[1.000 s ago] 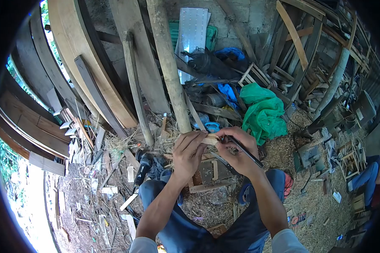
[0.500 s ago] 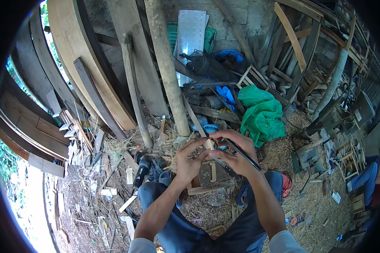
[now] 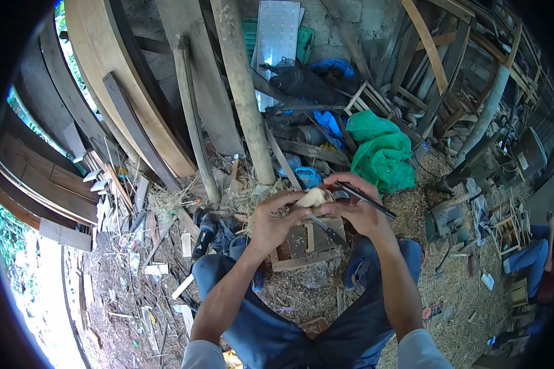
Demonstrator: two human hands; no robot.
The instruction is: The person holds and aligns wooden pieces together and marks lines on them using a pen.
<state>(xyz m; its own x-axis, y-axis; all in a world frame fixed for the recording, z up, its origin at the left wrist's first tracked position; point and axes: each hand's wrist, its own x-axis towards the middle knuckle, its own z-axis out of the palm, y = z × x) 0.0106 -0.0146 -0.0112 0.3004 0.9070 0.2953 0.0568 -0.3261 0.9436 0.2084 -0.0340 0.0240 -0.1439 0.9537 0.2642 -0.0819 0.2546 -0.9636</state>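
A small pale block of wood (image 3: 314, 197) is held up between both hands, above a low wooden box (image 3: 298, 238). My left hand (image 3: 276, 222) pinches its left side with fingers and thumb. My right hand (image 3: 358, 209) touches the block's right side with its fingertips. That same hand also grips a slim dark rod-like tool (image 3: 370, 200) pointing out to the right; its exact kind is unclear. Just under the hands is a knife (image 3: 333, 234) with a black handle and metal blade; whether it is held or lies on the box I cannot tell.
A black power tool (image 3: 204, 240) lies left of the box. Green plastic sheeting (image 3: 383, 150) is heaped ahead on the right. Boards and a pole (image 3: 245, 92) stand ahead and left. Shavings and scraps cover the ground. At far right, another person's leg (image 3: 529, 255) shows.
The wood block has turned and more of its pale face shows. My right hand has risen slightly, and the dark tool now lies at a flatter angle. The view has tilted a little.
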